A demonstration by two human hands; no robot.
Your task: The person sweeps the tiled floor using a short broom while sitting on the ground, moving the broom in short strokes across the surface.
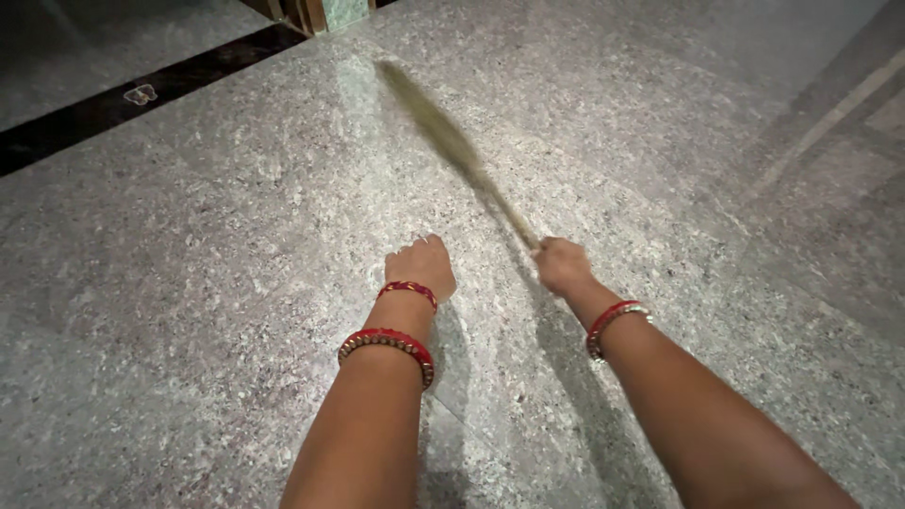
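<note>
The right hand point(562, 265) is clamped on a blurred broom point(443, 137) stretched over the stone floor point(189, 283); the left hand point(422, 266) is fisted, holding nothing

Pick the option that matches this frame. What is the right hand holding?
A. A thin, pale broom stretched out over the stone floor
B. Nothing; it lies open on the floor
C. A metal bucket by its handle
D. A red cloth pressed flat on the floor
A: the right hand is closed around the end of a slim, blurred broom that reaches out over the speckled stone floor.
</note>
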